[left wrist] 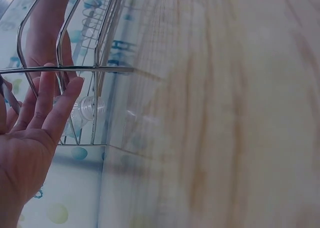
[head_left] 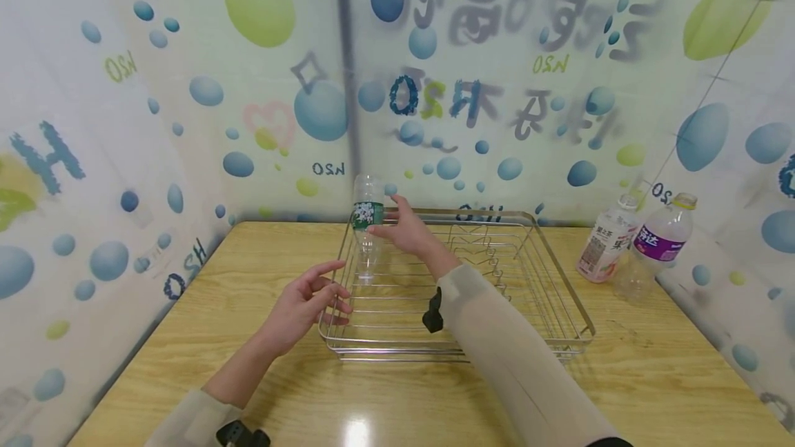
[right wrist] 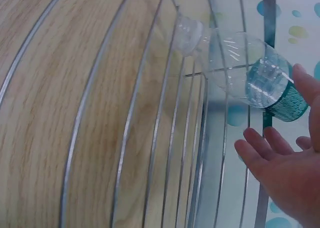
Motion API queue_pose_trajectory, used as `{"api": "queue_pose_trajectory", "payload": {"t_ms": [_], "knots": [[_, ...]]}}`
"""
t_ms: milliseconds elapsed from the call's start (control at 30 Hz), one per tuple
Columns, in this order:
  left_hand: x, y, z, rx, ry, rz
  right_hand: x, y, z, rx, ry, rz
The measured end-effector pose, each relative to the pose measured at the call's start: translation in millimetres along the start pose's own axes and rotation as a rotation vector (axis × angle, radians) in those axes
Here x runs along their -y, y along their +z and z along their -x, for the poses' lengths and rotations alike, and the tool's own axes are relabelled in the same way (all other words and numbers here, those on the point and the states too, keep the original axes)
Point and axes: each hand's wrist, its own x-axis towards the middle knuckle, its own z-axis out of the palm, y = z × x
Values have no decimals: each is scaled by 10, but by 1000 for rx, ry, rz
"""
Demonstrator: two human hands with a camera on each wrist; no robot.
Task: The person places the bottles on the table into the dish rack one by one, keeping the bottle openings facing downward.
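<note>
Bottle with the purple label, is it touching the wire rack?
Apart. The head view shows a strip of wooden table between the purple-label bottle and the wire rack.

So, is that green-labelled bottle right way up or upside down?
Upside down: the green-labelled bottle has its narrow neck pointing down into the wire rack, with its base uppermost.

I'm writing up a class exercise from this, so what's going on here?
A person is busy at a wire rack on a wooden table. In its left part, a clear green-labelled bottle is neck-down. The right hand is right beside it, fingers open; the left hand is at the rack's left side. A purple-labelled bottle and a white-and-pink bottle stand to the rack's right.
</note>
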Motion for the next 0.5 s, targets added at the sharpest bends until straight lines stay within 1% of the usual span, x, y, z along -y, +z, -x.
{"api": "queue_pose_trajectory", "payload": {"t_ms": [167,300,400,500], "knots": [[-10,-5,-17,2,3,0,142,-121,15,-82,-22,-24],[-1,-11,-24,-1,3,-2,329,-234,57,-148,-75,-93],[6,-13,-18,-1,4,-1,490,-348,156,-156,-141,-146],[13,-13,-11,2,6,1,628,-498,314,-140,-200,-158]]}}
